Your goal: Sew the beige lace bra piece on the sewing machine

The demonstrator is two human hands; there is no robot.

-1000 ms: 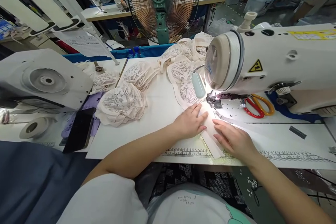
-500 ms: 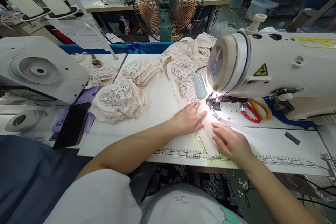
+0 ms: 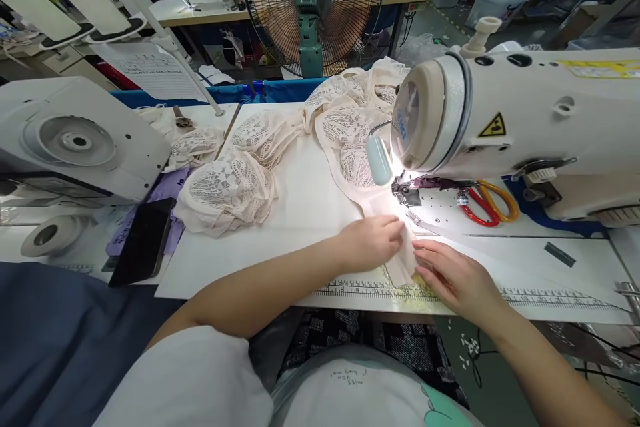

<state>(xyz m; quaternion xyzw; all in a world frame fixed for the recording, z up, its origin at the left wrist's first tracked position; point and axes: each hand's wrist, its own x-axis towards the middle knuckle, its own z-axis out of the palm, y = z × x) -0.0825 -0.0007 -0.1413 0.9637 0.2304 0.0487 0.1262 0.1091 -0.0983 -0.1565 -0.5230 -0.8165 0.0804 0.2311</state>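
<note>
A cream lace bra (image 3: pixel 356 167) lies partly under the sewing machine's needle area, with its plain band (image 3: pixel 401 268) stretching toward me. My left hand (image 3: pixel 374 242) is closed on the band's left side, fingertips bent into the fabric just in front of the presser foot (image 3: pixel 407 193). On the other side, my right hand (image 3: pixel 457 280) holds the band's right edge between curved fingers and thumb; the exact grip is partly hidden. The sewing machine (image 3: pixel 520 107) stands to the right, its small lamp (image 3: pixel 379 160) lighting the needle area.
Stacked lace bra pieces (image 3: pixel 227 190) lie left of my hands. Red- and orange-handled scissors (image 3: pixel 487 203) rest beside the machine. A black phone (image 3: pixel 143 240) and a tape roll (image 3: pixel 53 235) lie farther left. A fan (image 3: pixel 311 10) stands behind the table. A ruler strip (image 3: pixel 360 289) runs along the front edge.
My left hand has gone from lying flat with fingers spread to closing on the band, moving slightly right and toward me. My right hand stays at the band's right edge.
</note>
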